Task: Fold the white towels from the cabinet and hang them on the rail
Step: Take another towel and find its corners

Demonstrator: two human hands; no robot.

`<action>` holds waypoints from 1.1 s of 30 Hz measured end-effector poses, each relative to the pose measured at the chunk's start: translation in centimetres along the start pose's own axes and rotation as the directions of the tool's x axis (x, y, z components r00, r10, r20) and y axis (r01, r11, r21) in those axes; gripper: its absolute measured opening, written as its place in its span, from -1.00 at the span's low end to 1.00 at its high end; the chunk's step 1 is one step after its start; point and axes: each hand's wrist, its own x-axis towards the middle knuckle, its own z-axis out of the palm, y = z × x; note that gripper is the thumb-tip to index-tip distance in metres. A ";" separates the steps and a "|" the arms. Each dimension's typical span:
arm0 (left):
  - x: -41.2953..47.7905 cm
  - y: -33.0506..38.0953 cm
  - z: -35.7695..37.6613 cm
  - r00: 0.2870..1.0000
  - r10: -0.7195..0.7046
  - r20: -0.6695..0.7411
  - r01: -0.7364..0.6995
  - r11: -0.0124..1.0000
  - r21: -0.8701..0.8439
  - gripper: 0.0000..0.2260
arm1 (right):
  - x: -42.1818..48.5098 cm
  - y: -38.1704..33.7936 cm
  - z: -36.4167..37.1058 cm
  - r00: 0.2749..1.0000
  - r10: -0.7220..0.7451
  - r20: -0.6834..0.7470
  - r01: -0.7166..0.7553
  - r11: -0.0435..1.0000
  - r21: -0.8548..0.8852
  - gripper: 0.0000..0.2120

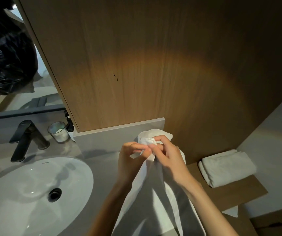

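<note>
Left hand [133,160], right hand [169,157] pinch white towel [162,210] by grey counter [101,160]; sink [34,193], wood wall [137,65]

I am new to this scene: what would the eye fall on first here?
At the centre, the left hand and the right hand pinch the bunched top of a hanging white cloth towel. To the right, a folded white towel lies on a brown wooden shelf; at lower left is a white oval sink by a black metal faucet.
</note>
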 end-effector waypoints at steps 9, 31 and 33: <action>2.5 1.0 -1.7 0.992 0.045 0.117 -0.054 0.996 0.078 -0.67 | 0.8 -1.7 -3.6 0.979 -0.174 -0.106 0.159 0.978 -0.136 -0.80; 11.3 5.8 -3.4 0.798 0.110 0.593 -0.463 0.742 0.485 -0.65 | 4.0 -12.2 -15.1 0.828 -0.355 -0.434 0.259 0.928 -0.266 -0.80; 11.4 5.6 -4.7 0.790 0.085 0.607 -0.546 0.546 0.635 -0.55 | 3.9 -12.7 -16.0 0.798 -0.349 -0.491 0.238 0.932 -0.275 -0.81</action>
